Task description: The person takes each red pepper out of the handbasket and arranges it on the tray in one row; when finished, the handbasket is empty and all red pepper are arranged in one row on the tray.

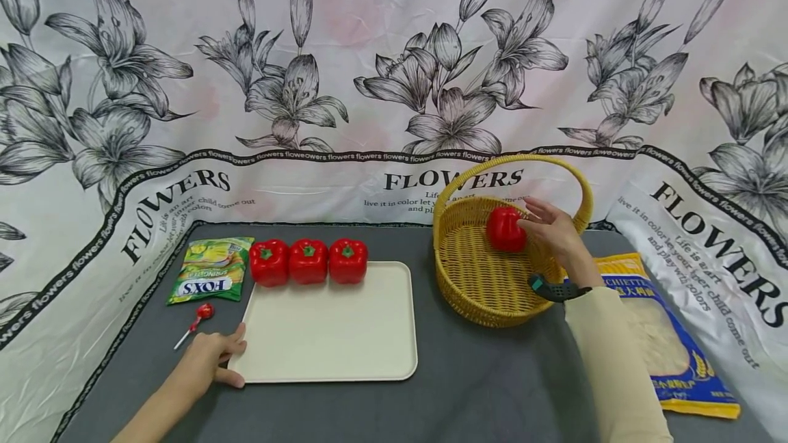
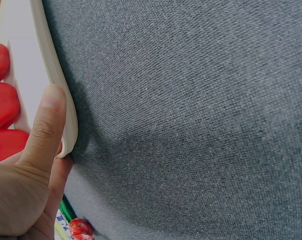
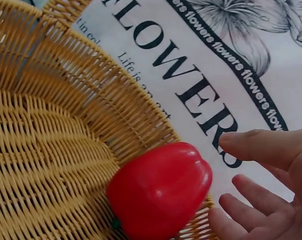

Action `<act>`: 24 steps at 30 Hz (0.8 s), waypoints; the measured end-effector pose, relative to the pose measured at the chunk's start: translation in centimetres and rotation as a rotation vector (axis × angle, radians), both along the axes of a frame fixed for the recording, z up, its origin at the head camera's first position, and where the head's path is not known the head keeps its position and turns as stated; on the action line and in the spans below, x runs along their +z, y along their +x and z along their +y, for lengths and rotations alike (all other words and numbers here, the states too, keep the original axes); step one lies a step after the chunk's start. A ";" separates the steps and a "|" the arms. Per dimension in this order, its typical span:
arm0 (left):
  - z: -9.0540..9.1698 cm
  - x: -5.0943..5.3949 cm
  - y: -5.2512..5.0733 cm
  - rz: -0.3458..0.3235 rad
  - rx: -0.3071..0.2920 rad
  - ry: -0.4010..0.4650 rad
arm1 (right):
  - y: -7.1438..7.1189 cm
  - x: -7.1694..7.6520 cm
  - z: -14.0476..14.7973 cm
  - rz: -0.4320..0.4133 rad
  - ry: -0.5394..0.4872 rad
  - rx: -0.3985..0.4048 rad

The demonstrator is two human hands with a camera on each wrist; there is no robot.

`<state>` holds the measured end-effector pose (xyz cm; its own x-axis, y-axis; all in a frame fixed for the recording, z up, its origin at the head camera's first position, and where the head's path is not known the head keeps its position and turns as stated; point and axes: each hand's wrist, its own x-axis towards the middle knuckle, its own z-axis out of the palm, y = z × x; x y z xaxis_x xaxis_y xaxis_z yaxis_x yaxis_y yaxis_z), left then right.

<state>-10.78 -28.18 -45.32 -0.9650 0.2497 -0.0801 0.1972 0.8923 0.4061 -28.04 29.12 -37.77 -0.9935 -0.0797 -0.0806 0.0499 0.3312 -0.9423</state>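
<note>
At the near left corner of a white rectangular tray (image 1: pixel 326 333), my left hand (image 1: pixel 212 355) holds the rim. In the left wrist view the thumb (image 2: pixel 46 125) lies over the tray's edge, with the fingers partly hidden on its other side. A red bell pepper (image 1: pixel 507 229) leans against the far inner side of a yellow wicker basket (image 1: pixel 458 286). Beside it is my right hand (image 1: pixel 554 230), over the basket's right rim. The right wrist view shows its fingers parted and nothing between them, apart from the pepper (image 3: pixel 161 190).
Three red bell peppers (image 1: pixel 308 261) stand in a row along the tray's far left edge. To the left lie a green candy bag (image 1: pixel 212 269) and a red lollipop (image 1: pixel 204 311). A blue and yellow pasta bag (image 1: pixel 659 340) lies under the right forearm. Behind hangs a flowered cloth (image 1: pixel 345 190).
</note>
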 end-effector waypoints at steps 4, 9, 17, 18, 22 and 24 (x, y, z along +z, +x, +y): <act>0.0 -0.1 -0.2 0.015 -0.018 -0.007 | -0.1 -0.5 -0.4 -0.018 -0.037 0.032; 0.0 -0.1 -0.2 0.022 -0.033 0.007 | 0.1 -0.8 -0.6 -0.011 -0.057 0.046; -0.3 0.2 -0.2 -0.007 -0.012 0.024 | 0.4 -2.5 -0.8 -0.188 -0.156 0.027; -0.3 0.2 -0.2 -0.008 -0.010 0.021 | 0.4 -2.8 -1.0 -0.218 -0.169 0.030; -0.4 0.3 -0.1 -0.012 0.005 0.016 | 0.4 -3.1 -2.7 -0.365 -0.281 0.007; -0.4 0.2 0.0 -0.009 0.012 0.014 | 0.4 -3.0 -3.7 -0.417 -0.329 -0.026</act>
